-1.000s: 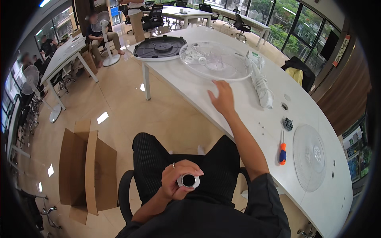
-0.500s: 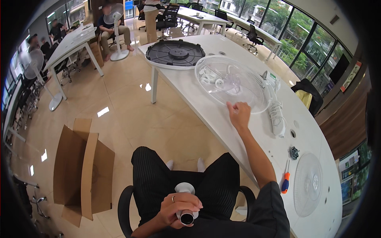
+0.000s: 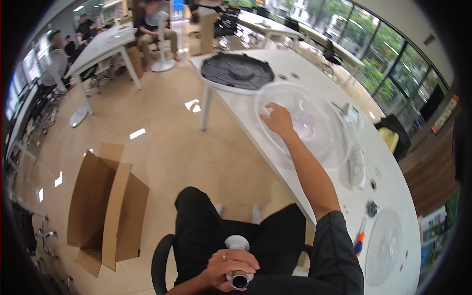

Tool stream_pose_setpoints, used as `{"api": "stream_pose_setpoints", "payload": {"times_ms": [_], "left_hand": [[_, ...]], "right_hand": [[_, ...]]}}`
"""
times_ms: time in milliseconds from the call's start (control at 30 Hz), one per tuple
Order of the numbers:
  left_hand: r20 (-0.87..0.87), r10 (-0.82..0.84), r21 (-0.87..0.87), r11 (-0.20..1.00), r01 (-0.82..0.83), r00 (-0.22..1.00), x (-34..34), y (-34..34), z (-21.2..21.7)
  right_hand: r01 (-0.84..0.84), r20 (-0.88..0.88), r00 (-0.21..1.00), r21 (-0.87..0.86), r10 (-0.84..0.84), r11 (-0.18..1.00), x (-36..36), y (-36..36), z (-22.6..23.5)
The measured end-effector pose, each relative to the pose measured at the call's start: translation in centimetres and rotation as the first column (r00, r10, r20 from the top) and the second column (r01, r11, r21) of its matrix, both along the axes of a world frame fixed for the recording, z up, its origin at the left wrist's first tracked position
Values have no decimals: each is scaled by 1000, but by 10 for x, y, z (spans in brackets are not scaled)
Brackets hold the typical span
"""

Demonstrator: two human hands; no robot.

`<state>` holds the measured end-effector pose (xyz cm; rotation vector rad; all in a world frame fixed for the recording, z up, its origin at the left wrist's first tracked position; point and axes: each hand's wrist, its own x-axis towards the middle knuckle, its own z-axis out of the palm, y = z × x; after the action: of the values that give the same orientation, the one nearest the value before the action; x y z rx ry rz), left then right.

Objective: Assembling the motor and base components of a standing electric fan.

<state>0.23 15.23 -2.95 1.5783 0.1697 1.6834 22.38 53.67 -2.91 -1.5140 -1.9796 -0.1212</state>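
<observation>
In my lap, my left hand (image 3: 233, 265) is closed around a fan pole (image 3: 240, 280), whose open metal tube end points up at me. A white flared collar (image 3: 237, 242) sits beyond the fingers. My right hand (image 3: 277, 119) hangs over the near left part of a round white fan grille (image 3: 328, 158) on the table. Its fingers are bent and a little apart, with nothing visible between them. Clear fan blades (image 3: 306, 125) lie inside the grille. The small white parts seen there earlier are blurred and partly hidden by the hand.
A black round fan base (image 3: 238, 71) lies at the table's far end. Along the right are a white power strip (image 3: 357, 167), a dark knob (image 3: 371, 208), a screwdriver (image 3: 360, 243) and a second grille (image 3: 384, 248). An open cardboard box (image 3: 123, 211) stands on the floor at left.
My right hand has moved up and left, from the grille's near rim to over its inside. My left hand still grips the pole. The whole view has shifted slightly.
</observation>
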Motion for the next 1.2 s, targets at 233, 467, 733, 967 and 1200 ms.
{"api": "stream_pose_setpoints", "payload": {"times_ms": [233, 467, 733, 967, 1200], "left_hand": [[-90, 70, -19, 997, -72, 993, 0, -14, -1], [-97, 69, 16, 998, -68, 993, -1, -20, 1], [-144, 83, -27, 996, -88, 986, -1, -35, -11], [-154, 318, -245, 905, -348, 936, -8, -3, 4], [-75, 506, -448, 753, -482, 859, 3, 34, 27]], "right_hand": [[225, 193, 960, -97, -203, 970, 17, 59, -30], [138, 216, 968, -41, -126, 990, -9, 52, -24], [181, 287, 934, 136, -213, 974, -8, 40, -10], [-62, -437, 886, 211, 151, 975, -4, -107, 80], [-322, -824, 512, 81, 245, 943, -49, -345, 57]]}}
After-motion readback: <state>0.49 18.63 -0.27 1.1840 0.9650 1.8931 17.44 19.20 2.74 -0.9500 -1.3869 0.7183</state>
